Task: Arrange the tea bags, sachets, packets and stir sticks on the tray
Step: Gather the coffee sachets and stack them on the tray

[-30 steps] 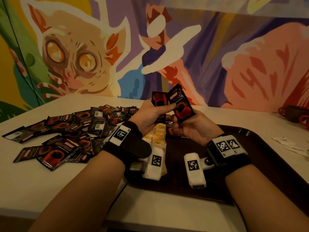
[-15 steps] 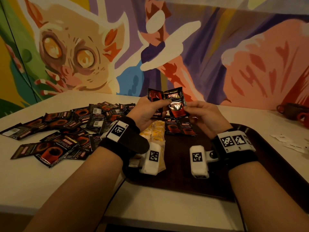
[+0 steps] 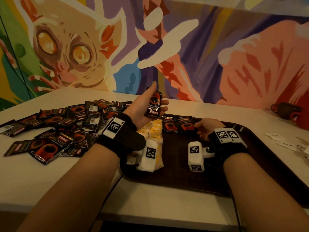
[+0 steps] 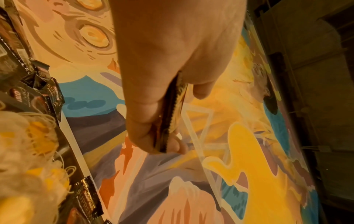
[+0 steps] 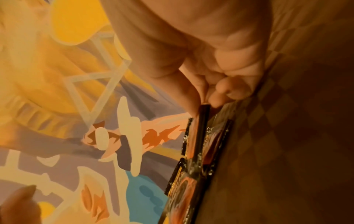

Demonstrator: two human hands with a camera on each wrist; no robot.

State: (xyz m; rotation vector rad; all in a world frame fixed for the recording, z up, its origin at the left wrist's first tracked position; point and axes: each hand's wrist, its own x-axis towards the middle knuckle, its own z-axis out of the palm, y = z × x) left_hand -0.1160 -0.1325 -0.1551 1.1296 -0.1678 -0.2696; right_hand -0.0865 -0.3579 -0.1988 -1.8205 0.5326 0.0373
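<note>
My left hand (image 3: 159, 97) is raised over the far left of the dark brown tray (image 3: 250, 164) and grips a black-and-red coffee sachet (image 3: 154, 104); the left wrist view shows it edge-on (image 4: 168, 121) between thumb and fingers. My right hand (image 3: 198, 128) is low on the tray, pinching the right edge of another sachet (image 3: 186, 126) that lies flat beside one more sachet (image 3: 169, 125). The right wrist view shows that pinch on the sachet edge (image 5: 203, 119). Yellow tea bags (image 3: 153, 131) lie in a row on the tray's left side, partly hidden by my left wrist.
A big loose pile of the same coffee sachets (image 3: 58, 131) covers the white table left of the tray. A dark mug (image 3: 284, 111) and a red mug (image 3: 301, 120) stand at the far right. White paper packets (image 3: 284, 141) lie right of the tray.
The hands were together in the air sorting sachets. My right hand has come down and set one sachet on the tray beside another; my left hand stays raised with its sachet.
</note>
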